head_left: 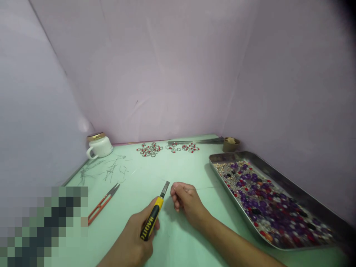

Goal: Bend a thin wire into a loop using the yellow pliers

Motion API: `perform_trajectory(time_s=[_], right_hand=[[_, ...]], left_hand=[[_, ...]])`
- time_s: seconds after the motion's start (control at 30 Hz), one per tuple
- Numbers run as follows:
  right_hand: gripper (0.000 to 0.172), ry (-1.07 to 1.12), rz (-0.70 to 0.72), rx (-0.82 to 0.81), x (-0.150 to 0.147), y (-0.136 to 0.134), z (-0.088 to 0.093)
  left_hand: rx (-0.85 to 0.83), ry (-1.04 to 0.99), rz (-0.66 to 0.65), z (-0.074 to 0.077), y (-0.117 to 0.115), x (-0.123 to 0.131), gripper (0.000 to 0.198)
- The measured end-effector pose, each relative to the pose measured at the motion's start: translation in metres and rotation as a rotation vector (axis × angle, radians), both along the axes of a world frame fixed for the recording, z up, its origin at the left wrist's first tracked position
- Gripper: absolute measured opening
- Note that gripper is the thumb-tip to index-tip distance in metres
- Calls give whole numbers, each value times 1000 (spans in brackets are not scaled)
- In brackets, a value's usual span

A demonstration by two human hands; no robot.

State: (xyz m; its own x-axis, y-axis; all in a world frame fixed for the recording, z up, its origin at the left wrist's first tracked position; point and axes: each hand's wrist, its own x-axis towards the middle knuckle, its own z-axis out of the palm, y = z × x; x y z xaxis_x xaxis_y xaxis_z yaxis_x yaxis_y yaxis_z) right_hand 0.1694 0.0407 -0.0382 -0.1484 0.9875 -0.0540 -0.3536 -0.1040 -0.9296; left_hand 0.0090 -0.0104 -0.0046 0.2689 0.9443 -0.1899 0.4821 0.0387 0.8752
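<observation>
My left hand (139, 226) is wrapped round pliers with yellow-and-black handles (152, 220), seen edge-on. Their short metal jaws (165, 189) point up and away, close beside the fingertips of my right hand (185, 198). The right hand's thumb and fingers are pinched together. Whatever they hold, if anything, is too small to make out. A faint thin strand (160, 178) runs off up and left from the jaws. To the left, on the pale green table, lie red-handled thread snips (102, 203) with their tips pointing away.
Short cut wires (111, 168) lie scattered at left, near a white mug with a gold lid (100, 147). Red-beaded wire rings (150, 149) lie at the back, before long thin rods (197, 141). A small brown pot (230, 144) and a metal tray of mixed beads (232, 196) stand at right.
</observation>
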Motion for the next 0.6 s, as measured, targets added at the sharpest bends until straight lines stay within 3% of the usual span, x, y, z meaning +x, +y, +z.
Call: perform_trajectory(time_s=[0.07, 0.2, 0.3, 0.47, 0.6], right_hand=[[37, -28, 3, 37, 1, 0, 1], [37, -54, -9, 79, 3, 0, 1], [36, -29, -20, 80, 3, 1, -1], [33, 75, -52, 48, 5, 2, -6], [25, 62, -61, 74, 6, 3, -6]], left_hand=[[-206, -80, -32, 2, 3, -2, 27], [-485, -455, -95, 8, 1, -6, 33], [-464, -526, -80, 11, -1, -5, 33], [-290, -101, -26, 7, 2, 3, 28], [-167, -143, -56, -2, 3, 0, 24]])
